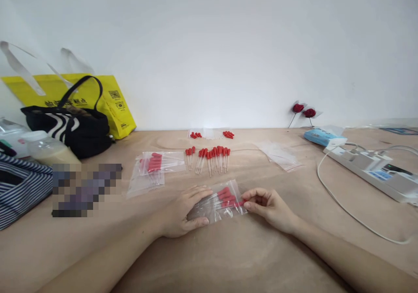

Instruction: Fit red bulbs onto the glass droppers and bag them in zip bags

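Note:
A clear zip bag (212, 210) lies flat in front of me, with several red-bulbed glass droppers (225, 193) inside. My left hand (184, 212) rests on the bag's left end, thumb and fingers spread apart. At the bag's right edge my right hand (266, 206) pinches the red bulb of a dropper (240, 203), whose glass tube points left into the bag. Beyond the bag, several loose droppers (210, 156) lie in a row, bulbs away from me. Filled bags of droppers (153, 164) are stacked to the left.
Clear bags (281, 156) lie at the right. Loose red bulbs (228, 134) and glass tubes sit near the wall. A power strip (369, 166) with a white cable (339, 214) and a blue tissue pack (321, 136) are far right. Left stand a yellow bag (120, 92), black bag (85, 132) and bottle (48, 151).

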The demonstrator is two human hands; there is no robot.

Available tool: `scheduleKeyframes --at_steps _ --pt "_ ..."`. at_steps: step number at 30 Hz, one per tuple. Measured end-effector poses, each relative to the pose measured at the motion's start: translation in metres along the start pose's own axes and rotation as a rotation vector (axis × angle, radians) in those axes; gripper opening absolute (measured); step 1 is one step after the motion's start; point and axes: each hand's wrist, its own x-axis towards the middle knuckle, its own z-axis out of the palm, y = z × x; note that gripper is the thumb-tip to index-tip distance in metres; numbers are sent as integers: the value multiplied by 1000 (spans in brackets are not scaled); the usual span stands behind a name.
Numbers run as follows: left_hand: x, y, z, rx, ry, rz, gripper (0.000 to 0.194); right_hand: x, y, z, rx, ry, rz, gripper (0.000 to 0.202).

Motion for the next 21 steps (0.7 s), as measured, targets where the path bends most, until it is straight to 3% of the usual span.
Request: scheduleKeyframes --at_steps 4,13,17,21 --pt "0 3 -1 6 -11 -18 57 3 -3 1 -6 -64 50 31" --pt "1 -1 1 8 16 26 55 17 -8 11 -79 -77 73 42" --pt "0 -2 2 15 7 10 57 13 -18 4 -239 -27 208 39" --pt "0 -2 2 19 1 -4 58 6 -25 7 -353 -101 283 39"
